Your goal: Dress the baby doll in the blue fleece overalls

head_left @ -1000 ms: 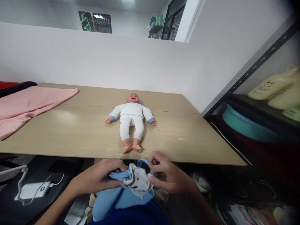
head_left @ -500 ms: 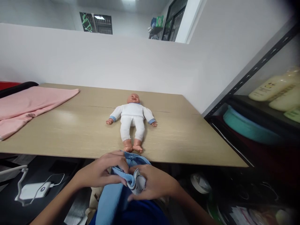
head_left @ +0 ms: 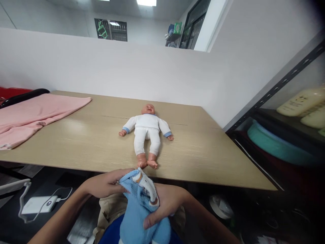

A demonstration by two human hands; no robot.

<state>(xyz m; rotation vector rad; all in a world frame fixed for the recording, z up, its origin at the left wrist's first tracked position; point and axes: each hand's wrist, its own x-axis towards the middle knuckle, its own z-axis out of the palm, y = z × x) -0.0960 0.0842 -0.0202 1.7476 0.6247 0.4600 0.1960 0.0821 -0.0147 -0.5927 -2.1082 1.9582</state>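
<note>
A baby doll [head_left: 147, 133] in a white suit with blue cuffs lies on its back in the middle of the wooden table [head_left: 76, 142], feet toward me. Below the table's front edge, both my hands grip a small light-blue garment [head_left: 141, 200] with a white printed patch. My left hand [head_left: 105, 183] pinches its upper left edge. From the right side and beneath, my right hand [head_left: 165, 203] wraps round it, thumb across the cloth. The garment hangs down over my lap, just short of the doll's feet.
A pink cloth [head_left: 30, 115] lies spread on the table's far left. At the right stands a dark metal shelf [head_left: 276, 135] with a teal basin [head_left: 276, 145] and pale bottles [head_left: 302, 101]. A white power bank [head_left: 38, 204] with a cable lies low at left.
The garment has been turned and bunched in my hands, and my right hand has moved from its top edge to underneath it. The view shifted slightly.
</note>
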